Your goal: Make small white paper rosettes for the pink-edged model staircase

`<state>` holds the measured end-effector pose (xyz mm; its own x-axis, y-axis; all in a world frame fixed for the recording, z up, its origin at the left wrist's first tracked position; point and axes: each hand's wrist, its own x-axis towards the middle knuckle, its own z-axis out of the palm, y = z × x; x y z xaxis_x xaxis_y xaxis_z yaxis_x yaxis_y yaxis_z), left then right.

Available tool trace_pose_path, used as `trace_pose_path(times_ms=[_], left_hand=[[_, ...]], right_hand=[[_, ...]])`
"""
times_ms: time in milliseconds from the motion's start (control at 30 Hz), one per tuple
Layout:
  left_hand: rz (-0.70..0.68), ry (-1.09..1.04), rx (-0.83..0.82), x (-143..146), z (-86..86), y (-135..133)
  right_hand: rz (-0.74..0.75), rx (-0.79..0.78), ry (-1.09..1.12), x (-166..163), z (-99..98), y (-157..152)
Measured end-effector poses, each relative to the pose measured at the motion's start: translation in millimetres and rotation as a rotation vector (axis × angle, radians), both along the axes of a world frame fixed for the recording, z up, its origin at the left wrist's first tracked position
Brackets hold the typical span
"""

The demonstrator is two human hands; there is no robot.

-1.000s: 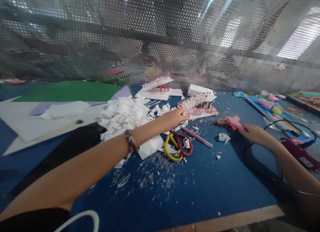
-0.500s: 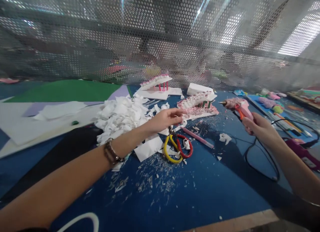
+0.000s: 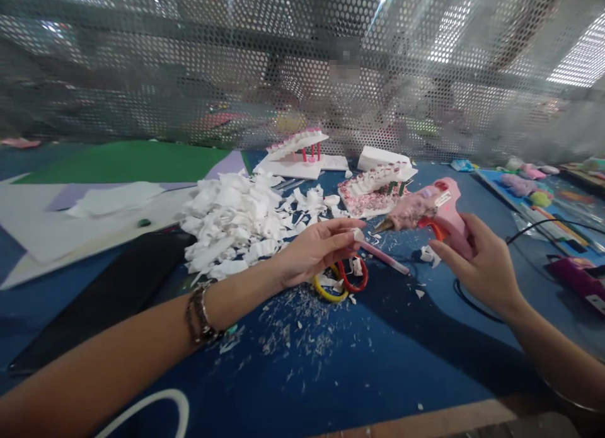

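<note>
Between the fingertips of my left hand (image 3: pixel 316 249) is a small white paper scrap (image 3: pixel 358 234). My right hand (image 3: pixel 486 268) is closed round the handle of a pink glue gun (image 3: pixel 420 208), whose nozzle points left toward that scrap, a small gap away. Scissors (image 3: pixel 352 280) with one yellow and one red handle lie below my left hand, their blades hidden by it. A pink pen (image 3: pixel 385 258) rests beside them. Behind the glue gun stands a model staircase (image 3: pixel 373 192) on a base covered in pink bits.
A heap of white paper pieces (image 3: pixel 231 217) lies left of centre. Farther back stands a second model staircase (image 3: pixel 297 151) on pink posts. Green sheet (image 3: pixel 127 164) and a black flat item (image 3: pixel 104 293) lie left. At right are a blue tray (image 3: pixel 524 205), a purple object (image 3: pixel 574 277) and a black cable.
My right hand has brought the glue gun left, close to my left hand, its nozzle now angled downward. My left hand now pinches a white paper scrap and sits slightly lower.
</note>
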<state>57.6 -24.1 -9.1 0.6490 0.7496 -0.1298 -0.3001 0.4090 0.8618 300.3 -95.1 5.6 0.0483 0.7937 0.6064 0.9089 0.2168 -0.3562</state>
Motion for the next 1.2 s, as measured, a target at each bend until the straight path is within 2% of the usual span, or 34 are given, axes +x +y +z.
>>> trace_pose_path(times_ms=[300,667,1000,1200], left_hand=[[-0.001,-0.036,-0.048,2.2,1.1,-5.6],[0.028,0.019,-0.042,2.4,5.3,-5.5],[0.027,-0.028,-0.018,2.7,3.4,-4.4],[0.038,-0.002,-0.016,3.6,3.4,-4.4]], right_hand=[[0.016,0.079,-0.115,-0.5,-3.2,-2.3],[0.008,0.083,-0.126,2.1,-4.9,-2.1],[-0.033,0.051,-0.13,3.7,-6.5,-1.5],[-0.052,0.089,-0.173,3.6,-7.3,-2.0]])
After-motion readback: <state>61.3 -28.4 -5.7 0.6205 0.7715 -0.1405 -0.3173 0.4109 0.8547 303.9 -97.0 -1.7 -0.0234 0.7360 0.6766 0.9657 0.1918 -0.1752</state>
